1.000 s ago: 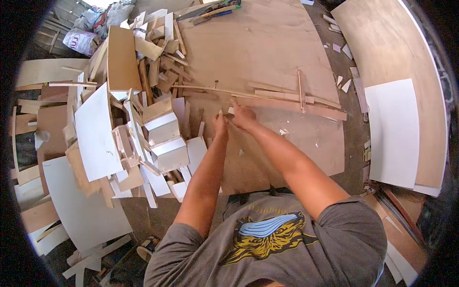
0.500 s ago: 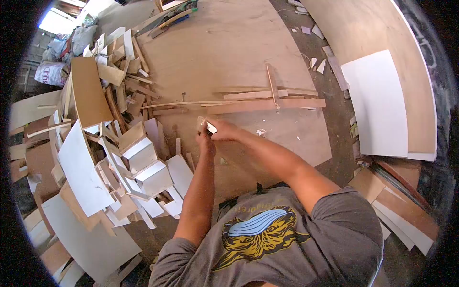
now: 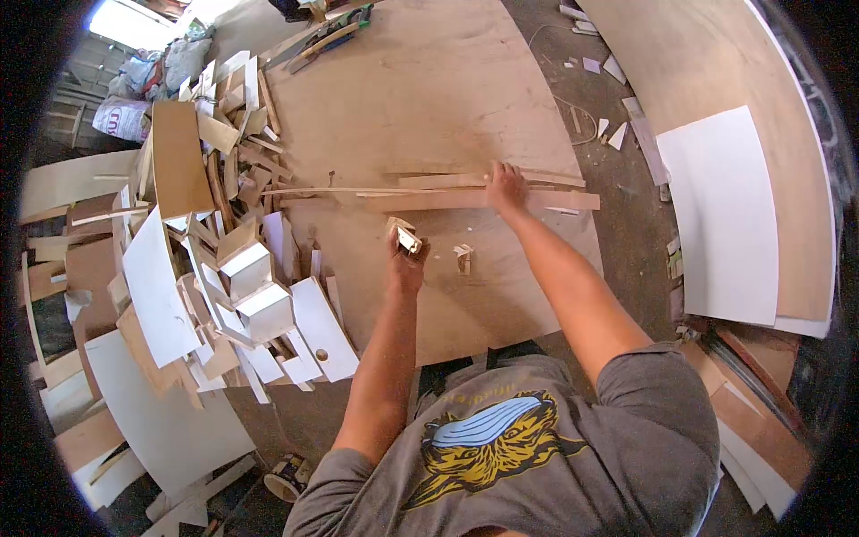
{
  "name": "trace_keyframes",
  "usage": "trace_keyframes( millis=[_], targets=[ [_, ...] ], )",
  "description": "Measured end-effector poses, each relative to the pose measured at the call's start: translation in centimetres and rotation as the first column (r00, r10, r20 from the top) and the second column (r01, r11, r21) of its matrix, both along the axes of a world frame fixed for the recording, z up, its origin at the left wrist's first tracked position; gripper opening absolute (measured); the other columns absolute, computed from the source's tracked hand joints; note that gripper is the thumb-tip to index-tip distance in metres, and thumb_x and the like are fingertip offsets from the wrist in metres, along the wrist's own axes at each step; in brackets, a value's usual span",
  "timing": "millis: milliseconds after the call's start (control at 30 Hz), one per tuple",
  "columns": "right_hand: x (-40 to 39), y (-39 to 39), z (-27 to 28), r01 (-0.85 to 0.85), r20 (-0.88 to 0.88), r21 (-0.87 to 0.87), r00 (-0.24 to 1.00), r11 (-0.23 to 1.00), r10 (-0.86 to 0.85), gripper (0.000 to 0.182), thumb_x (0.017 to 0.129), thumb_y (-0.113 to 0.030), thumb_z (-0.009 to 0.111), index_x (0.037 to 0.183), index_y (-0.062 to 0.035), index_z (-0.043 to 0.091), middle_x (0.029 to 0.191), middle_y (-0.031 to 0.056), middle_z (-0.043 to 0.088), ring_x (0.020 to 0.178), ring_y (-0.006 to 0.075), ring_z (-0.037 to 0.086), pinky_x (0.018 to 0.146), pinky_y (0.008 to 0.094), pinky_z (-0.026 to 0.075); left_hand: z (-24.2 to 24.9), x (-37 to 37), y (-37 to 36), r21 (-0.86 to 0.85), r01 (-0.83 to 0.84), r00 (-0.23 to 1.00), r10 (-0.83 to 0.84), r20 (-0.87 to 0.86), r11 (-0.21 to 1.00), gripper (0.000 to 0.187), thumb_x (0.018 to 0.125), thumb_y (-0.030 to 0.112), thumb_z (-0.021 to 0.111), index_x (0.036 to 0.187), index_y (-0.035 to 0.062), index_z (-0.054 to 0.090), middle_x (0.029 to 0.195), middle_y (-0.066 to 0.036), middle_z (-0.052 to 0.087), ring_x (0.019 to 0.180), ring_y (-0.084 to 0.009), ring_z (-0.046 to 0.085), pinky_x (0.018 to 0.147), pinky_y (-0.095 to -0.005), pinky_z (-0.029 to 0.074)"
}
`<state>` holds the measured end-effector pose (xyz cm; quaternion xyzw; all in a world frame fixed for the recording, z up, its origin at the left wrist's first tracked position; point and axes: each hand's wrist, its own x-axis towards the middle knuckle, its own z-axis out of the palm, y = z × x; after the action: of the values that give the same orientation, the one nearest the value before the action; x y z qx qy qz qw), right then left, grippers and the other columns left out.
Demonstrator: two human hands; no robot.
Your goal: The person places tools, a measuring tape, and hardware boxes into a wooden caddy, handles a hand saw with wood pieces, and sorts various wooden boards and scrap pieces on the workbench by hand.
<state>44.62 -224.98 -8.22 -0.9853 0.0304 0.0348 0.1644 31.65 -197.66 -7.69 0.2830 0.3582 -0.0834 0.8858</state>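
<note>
My left hand (image 3: 408, 259) is closed around a small block of wood pieces (image 3: 408, 238), with a white face showing on top. It is held over the brown wooden tabletop (image 3: 420, 98). My right hand (image 3: 507, 188) reaches farther out, over long thin wood strips (image 3: 559, 199) lying across the table. Its fingers look curled and slightly blurred, and whatever is in them is hidden. Between my hands, nearer to me, lie small white and wooden scraps (image 3: 463, 258).
Wood offcuts and boxy white pieces (image 3: 259, 286) are heaped along the left side. A green-handled saw (image 3: 327, 40) rests at the far table edge. White panels (image 3: 720, 215) lean on the right, and scraps (image 3: 617, 134) litter the floor.
My right hand has left the block beside my left hand and moved forward and right onto the strips. The narrow stick lying across the strips there no longer shows clearly.
</note>
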Motion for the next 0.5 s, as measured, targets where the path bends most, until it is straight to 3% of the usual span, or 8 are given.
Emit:
trace_keyframes(
  millis=[67,233,333,367,500],
  targets=[
    [-1.3,-0.5,0.5,-0.191,0.033,0.048,0.981,0.980,0.190,0.063,0.083,-0.036,0.075,0.135,-0.0071,0.053,0.137,0.0200,0.049,0.129,0.0353,0.047,0.101,0.0536,0.045,-0.2,0.3,-1.6,-0.007,-0.022,1.000,0.022,-0.016,1.000,0.049,0.087,0.054,0.070,0.113,0.0142,0.061,0.102,-0.004,0.066,0.086,-0.0238,0.067,0.081,-0.0429,0.056],
    [-3.4,-0.4,2.3,-0.351,0.119,-0.062,0.927,0.934,0.356,0.089,0.075,-0.041,0.082,0.146,-0.0051,0.043,0.145,0.0191,0.044,0.135,0.0361,0.041,0.111,0.0542,0.035,1.0,0.8,-4.7,0.075,0.016,0.994,-0.008,-0.111,0.997,0.053,0.085,0.059,0.070,0.111,0.0140,0.062,0.097,-0.003,0.065,0.088,-0.0229,0.065,0.083,-0.0412,0.052],
    [-2.2,0.3,2.9,-0.391,0.011,-0.120,0.918,0.912,0.395,0.100,0.069,-0.040,0.087,0.148,-0.0033,0.039,0.144,0.0185,0.045,0.136,0.0360,0.041,0.112,0.0532,0.035,4.0,0.6,-6.4,0.129,0.060,0.994,-0.048,-0.098,0.990,0.056,0.083,0.062,0.069,0.112,0.0151,0.061,0.098,-0.003,0.065,0.090,-0.0223,0.064,0.083,-0.0404,0.050],
    [-1.8,0.5,3.2,-0.406,-0.065,-0.139,0.914,0.903,0.401,0.103,0.067,-0.039,0.088,0.149,-0.0028,0.038,0.144,0.0183,0.046,0.137,0.0357,0.041,0.111,0.0528,0.036,2.1,0.3,-6.4,0.109,0.049,0.998,-0.043,-0.053,0.993,0.057,0.082,0.064,0.070,0.113,0.0172,0.061,0.101,-0.002,0.064,0.091,-0.0221,0.063,0.085,-0.0398,0.048],
    [0.6,0.6,1.7,-0.474,-0.212,-0.106,0.869,0.874,0.446,0.092,0.066,-0.031,0.087,0.142,-0.0025,0.044,0.142,0.0180,0.049,0.134,0.0347,0.044,0.108,0.0480,0.042,5.0,0.6,-7.3,0.148,0.044,0.997,-0.034,-0.065,0.988,0.057,0.080,0.064,0.071,0.114,0.0187,0.060,0.101,-0.002,0.063,0.093,-0.0213,0.063,0.086,-0.0407,0.047]
  ],
)
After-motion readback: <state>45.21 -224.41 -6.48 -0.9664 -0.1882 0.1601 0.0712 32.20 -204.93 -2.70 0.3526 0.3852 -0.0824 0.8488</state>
